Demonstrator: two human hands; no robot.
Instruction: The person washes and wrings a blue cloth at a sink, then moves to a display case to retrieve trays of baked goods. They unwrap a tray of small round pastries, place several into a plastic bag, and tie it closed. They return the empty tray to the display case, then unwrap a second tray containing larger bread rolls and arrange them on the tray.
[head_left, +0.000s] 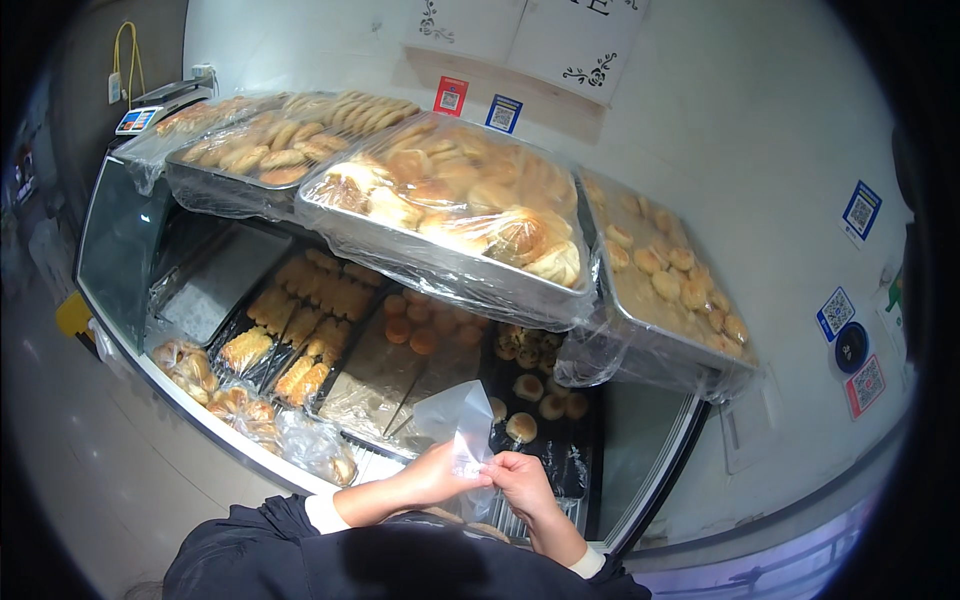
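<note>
Between my two hands is a translucent plastic bag (454, 416), its upper part standing up in front of the display case. My left hand (436, 476) holds the bag, which partly covers its fingers. The fingertips of my right hand (519, 481) pinch the bag's edge close to the left hand's fingers. Just beyond my hands, round buns (521, 427) sit on a dark tray, and a film-lined tray (367, 405) with metal tongs (405, 394) lies to their left. Bagged bread (315, 446) rests along the front edge of the case, left of my left hand.
Plastic-covered metal trays of bread (450, 202) and small buns (667, 281) stand on top of the case (649, 480). Inside, golden pastries (300, 341) and small round cakes (420, 330) lie on trays. A weighing scale (142, 116) stands at the far left.
</note>
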